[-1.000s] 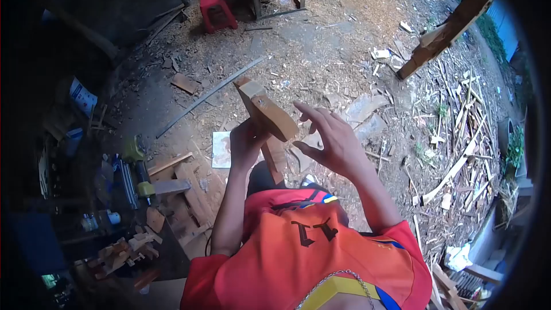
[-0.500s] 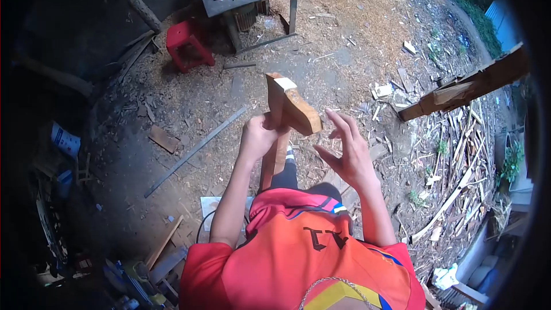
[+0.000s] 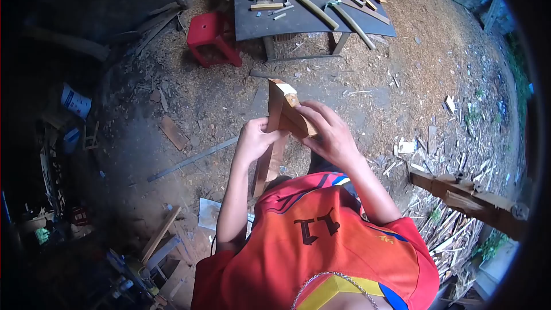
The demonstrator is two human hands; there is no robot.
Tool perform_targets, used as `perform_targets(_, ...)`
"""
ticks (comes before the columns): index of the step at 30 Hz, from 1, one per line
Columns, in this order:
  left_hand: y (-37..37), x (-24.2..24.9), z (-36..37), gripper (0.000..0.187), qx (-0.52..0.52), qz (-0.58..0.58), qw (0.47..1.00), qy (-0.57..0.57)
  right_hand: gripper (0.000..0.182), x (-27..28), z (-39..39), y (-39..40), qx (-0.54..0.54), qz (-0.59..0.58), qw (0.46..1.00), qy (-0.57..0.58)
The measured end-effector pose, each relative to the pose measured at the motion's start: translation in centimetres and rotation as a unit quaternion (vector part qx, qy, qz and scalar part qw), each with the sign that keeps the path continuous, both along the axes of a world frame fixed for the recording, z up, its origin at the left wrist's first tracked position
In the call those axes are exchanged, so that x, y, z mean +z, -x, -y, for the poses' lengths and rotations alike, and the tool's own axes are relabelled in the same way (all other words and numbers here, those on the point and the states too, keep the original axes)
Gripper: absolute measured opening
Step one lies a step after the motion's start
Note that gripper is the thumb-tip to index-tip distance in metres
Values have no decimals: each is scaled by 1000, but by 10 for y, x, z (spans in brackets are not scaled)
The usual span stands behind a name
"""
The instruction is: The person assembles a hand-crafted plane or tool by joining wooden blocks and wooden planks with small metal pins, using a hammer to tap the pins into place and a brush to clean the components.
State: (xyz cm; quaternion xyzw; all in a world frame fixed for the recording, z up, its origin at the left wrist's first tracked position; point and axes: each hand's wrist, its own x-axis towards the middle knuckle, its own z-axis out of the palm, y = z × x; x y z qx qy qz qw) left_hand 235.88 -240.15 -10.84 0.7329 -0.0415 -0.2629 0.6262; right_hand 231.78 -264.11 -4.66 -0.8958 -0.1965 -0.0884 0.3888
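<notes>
Wood piece [image 3: 291,119] between my left hand [image 3: 254,139] and my right hand [image 3: 334,138]

The wood piece is directly in my grip, in front of my chest. It has a thick block at the top and a long leg [image 3: 262,171]. From my fingers this leg runs back toward my body, leaning a little to the left, so the long axis passes closer to my left hand. The block goes across, from its far end just beyond my left fingers to its near end beside my right palm.

My left hand is closed around the piece near the place where leg and block meet, with the thumb lying on the wood. My right hand is bent around the right side of the block: the fingers touch its upper edge, and the thumb is at the lower corner. How strongly it presses, I cannot tell.

The wood is warm brown, with a flat, darker side face toward the left. The far end of the block carries a pale, bright surface, and just next to it is a rougher, yellowish patch.

Well beyond my grip stands a table [image 3: 249,24] with hammers [image 3: 316,11] on it, and a red stool [image 3: 205,26] is at its left.
</notes>
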Motion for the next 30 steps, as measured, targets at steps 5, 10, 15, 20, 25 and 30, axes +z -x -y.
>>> perform_targets(5, -135, -13, 35, 22, 8, -31, 999, 4, 68, -6, 40, -163, 42, -33, 998, -13)
perform_targets(10, -253, -22, 51, 26, -30, -85, 996, -22, 68, -16, 52, -279, 33, -47, 998, 14)
perform_targets(15, -365, -78, 60, 34, -119, -119, 985, -28, 61, -50, 51, -360, -48, -85, 994, 51)
perform_targets(20, -445, -140, 77, 45, -261, -118, 957, 44, 57, -64, 35, -399, -184, -141, 959, 165)
perform_targets(25, -501, -109, 89, 70, -417, -48, 889, -184, 60, -67, 16, -423, -228, -235, 902, 282)
perform_targets(30, -512, -140, 104, 64, -498, 9, 834, -236, 62, -112, 16, -428, -173, -341, 864, 326)
